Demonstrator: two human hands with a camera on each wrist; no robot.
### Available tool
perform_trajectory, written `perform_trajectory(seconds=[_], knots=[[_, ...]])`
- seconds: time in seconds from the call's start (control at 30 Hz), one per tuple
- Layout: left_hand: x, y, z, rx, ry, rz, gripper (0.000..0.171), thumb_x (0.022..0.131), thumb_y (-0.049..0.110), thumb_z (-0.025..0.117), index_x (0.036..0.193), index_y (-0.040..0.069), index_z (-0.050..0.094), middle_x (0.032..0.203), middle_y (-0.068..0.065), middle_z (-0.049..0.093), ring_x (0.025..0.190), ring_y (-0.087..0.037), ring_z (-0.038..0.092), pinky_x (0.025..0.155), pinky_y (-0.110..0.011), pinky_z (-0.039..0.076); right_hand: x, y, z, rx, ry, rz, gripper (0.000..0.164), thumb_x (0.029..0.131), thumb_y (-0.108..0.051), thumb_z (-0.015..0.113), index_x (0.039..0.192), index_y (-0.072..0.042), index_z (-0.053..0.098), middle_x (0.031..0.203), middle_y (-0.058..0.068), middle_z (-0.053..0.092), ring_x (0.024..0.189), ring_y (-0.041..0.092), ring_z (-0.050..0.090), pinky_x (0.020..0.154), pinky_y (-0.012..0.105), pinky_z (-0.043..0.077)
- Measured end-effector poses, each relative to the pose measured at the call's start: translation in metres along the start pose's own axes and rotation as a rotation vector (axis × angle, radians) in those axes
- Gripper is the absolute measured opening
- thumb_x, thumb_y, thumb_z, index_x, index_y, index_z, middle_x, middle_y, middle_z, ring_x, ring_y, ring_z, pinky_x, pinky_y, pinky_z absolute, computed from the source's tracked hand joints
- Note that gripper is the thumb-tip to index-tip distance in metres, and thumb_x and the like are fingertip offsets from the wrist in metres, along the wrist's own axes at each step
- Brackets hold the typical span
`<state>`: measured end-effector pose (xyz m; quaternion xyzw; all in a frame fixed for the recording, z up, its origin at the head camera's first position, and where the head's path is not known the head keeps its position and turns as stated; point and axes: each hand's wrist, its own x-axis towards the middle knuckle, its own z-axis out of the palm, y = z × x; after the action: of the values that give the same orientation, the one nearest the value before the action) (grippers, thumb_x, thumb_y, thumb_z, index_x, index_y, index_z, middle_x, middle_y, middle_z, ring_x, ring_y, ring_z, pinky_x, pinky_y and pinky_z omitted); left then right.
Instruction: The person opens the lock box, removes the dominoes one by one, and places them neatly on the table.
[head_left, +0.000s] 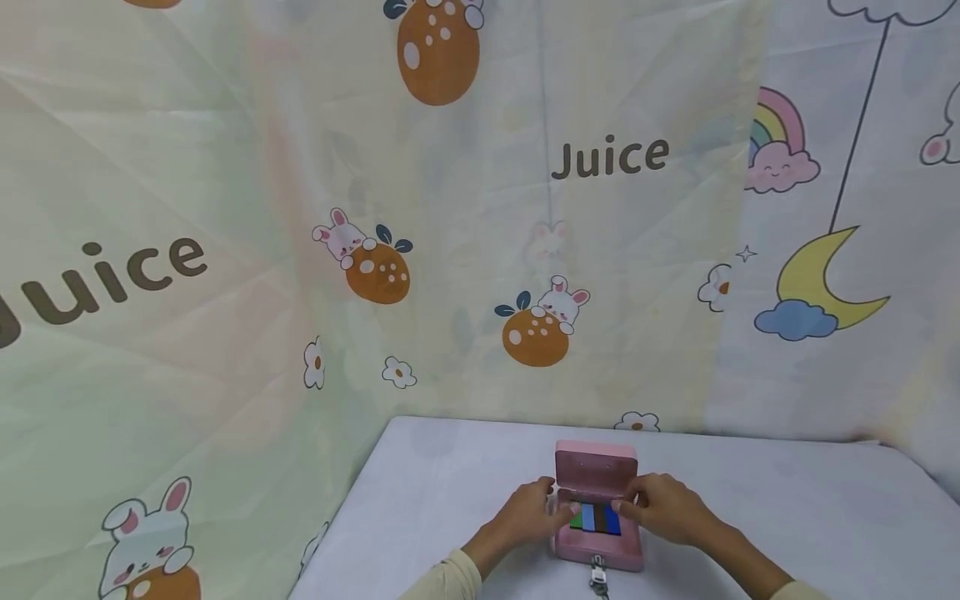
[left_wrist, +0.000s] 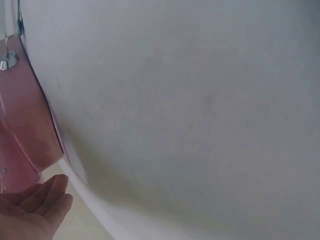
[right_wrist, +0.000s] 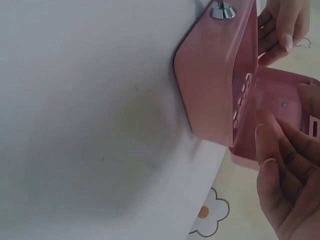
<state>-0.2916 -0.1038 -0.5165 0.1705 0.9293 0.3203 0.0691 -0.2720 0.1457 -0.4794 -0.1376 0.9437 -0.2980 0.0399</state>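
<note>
A pink metal box [head_left: 606,550] stands on the white table with its hinged lid [head_left: 596,472] raised. Flat pieces in green, light blue, brown and dark blue [head_left: 589,517] lie side by side inside; their kind is unclear. A key hangs from the round lock [right_wrist: 223,11] on the front wall. My left hand [head_left: 528,510] is at the box's left side, thumb reaching over the rim, fingers loosely bent. At the right side, my right hand [head_left: 670,507] has its fingers beside the lid and its thumb near the dark blue piece. Nothing shows in its fingers in the right wrist view.
The white tabletop [head_left: 450,475] spreads around the box. A printed cloth [head_left: 465,208] with rabbits, oranges and flowers hangs behind and to the left of the table. Metal pieces [head_left: 598,575] dangle from the box front towards the table's near side.
</note>
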Motion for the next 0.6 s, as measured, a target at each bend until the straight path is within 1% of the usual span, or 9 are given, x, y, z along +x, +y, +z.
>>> perform_trajectory(seconds=[0.07, 0.2, 0.3, 0.4, 0.43, 0.53, 0.6], knots=[[-0.003, 0.001, 0.002, -0.008, 0.003, 0.010, 0.071, 0.091, 0.056, 0.063, 0.140, 0.005, 0.055, 0.131, -0.012, 0.066, 0.119, -0.028, 0.065, 0.094, -0.045, 0.055, 0.001, -0.001, 0.003, 0.001, 0.002, -0.021, 0.024, 0.088, -0.036, 0.075, 0.091, -0.012, 0.073, 0.072, -0.005, 0.062, 0.063, 0.011, 0.053, 0.054, 0.027, 0.044], [-0.007, 0.004, 0.007, -0.022, 0.002, 0.050, 0.068, 0.086, 0.052, 0.070, 0.137, 0.009, 0.057, 0.126, -0.006, 0.069, 0.110, -0.017, 0.066, 0.092, -0.038, 0.055, 0.003, -0.002, 0.009, 0.017, -0.009, -0.044, 0.026, 0.085, -0.033, 0.078, 0.092, -0.009, 0.071, 0.073, -0.005, 0.064, 0.065, 0.012, 0.055, 0.056, 0.029, 0.045], [-0.009, 0.004, 0.010, -0.015, -0.001, 0.067, 0.068, 0.085, 0.053, 0.073, 0.136, 0.011, 0.057, 0.123, -0.003, 0.069, 0.104, -0.010, 0.063, 0.091, -0.033, 0.054, 0.005, -0.004, 0.013, 0.031, -0.028, -0.056, 0.023, 0.085, -0.028, 0.079, 0.092, -0.008, 0.070, 0.070, -0.004, 0.060, 0.063, 0.013, 0.053, 0.054, 0.028, 0.042], [-0.010, 0.003, 0.009, -0.019, -0.014, 0.099, 0.071, 0.084, 0.051, 0.075, 0.139, 0.012, 0.054, 0.122, -0.002, 0.067, 0.102, -0.006, 0.061, 0.092, -0.030, 0.052, 0.008, -0.007, 0.017, 0.048, -0.042, -0.059, 0.022, 0.084, -0.021, 0.080, 0.096, -0.005, 0.070, 0.068, -0.003, 0.059, 0.061, 0.014, 0.053, 0.052, 0.026, 0.040], [-0.011, 0.002, 0.008, -0.024, -0.022, 0.115, 0.071, 0.083, 0.049, 0.076, 0.140, 0.013, 0.053, 0.122, -0.001, 0.066, 0.104, -0.006, 0.061, 0.093, -0.029, 0.052, 0.009, -0.009, 0.018, 0.050, -0.043, -0.054, 0.022, 0.083, -0.019, 0.080, 0.097, -0.005, 0.070, 0.069, -0.003, 0.059, 0.062, 0.014, 0.053, 0.052, 0.026, 0.040], [-0.010, -0.001, 0.006, -0.065, -0.063, 0.208, 0.073, 0.081, 0.041, 0.081, 0.143, 0.018, 0.049, 0.126, 0.003, 0.064, 0.107, -0.004, 0.060, 0.096, -0.027, 0.050, 0.012, -0.015, 0.021, 0.036, -0.044, -0.030, 0.022, 0.081, -0.015, 0.081, 0.098, -0.005, 0.071, 0.069, -0.002, 0.059, 0.063, 0.015, 0.053, 0.054, 0.027, 0.041], [-0.009, -0.001, 0.005, -0.080, -0.080, 0.266, 0.077, 0.079, 0.038, 0.084, 0.144, 0.021, 0.046, 0.128, 0.005, 0.063, 0.110, -0.003, 0.059, 0.098, -0.026, 0.049, 0.013, -0.020, 0.022, 0.015, -0.035, -0.018, 0.022, 0.080, -0.015, 0.083, 0.098, -0.007, 0.072, 0.070, -0.003, 0.059, 0.063, 0.015, 0.053, 0.055, 0.028, 0.040]])
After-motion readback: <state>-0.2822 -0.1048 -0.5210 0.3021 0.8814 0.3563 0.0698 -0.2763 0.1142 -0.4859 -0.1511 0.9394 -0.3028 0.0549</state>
